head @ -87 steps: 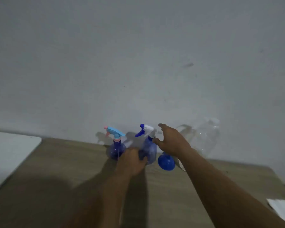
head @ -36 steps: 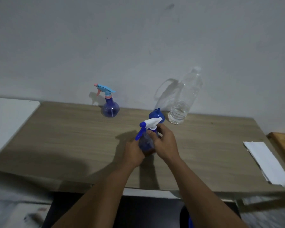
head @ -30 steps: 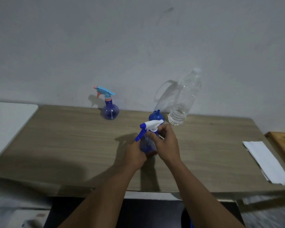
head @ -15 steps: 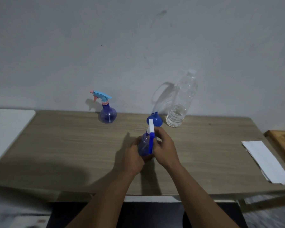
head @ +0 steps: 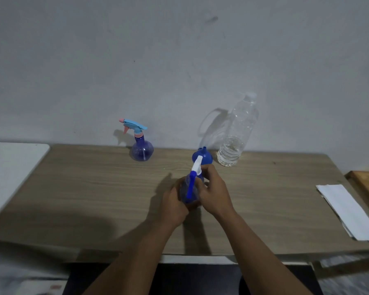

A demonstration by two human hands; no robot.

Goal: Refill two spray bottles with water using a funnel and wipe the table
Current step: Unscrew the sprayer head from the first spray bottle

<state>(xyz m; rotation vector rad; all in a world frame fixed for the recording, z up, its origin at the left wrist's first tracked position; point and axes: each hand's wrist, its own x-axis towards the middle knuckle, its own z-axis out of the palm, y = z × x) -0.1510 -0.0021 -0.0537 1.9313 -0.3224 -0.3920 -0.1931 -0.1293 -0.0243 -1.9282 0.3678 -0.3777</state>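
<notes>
Table (head: 94,199): stands against the wall.
Near spray bottle (head: 190,188): table centre, gripped between left hand (head: 175,205) and right hand (head: 214,194).
Funnel (head: 206,159): just behind the near spray bottle.
Water bottle (head: 237,137): just right of the funnel, at the back edge.
Far spray bottle (head: 142,149): back edge, left of centre.
Folded sheet (head: 347,211): on the table's right end.
Board (head: 366,184): beyond the right end.
</notes>
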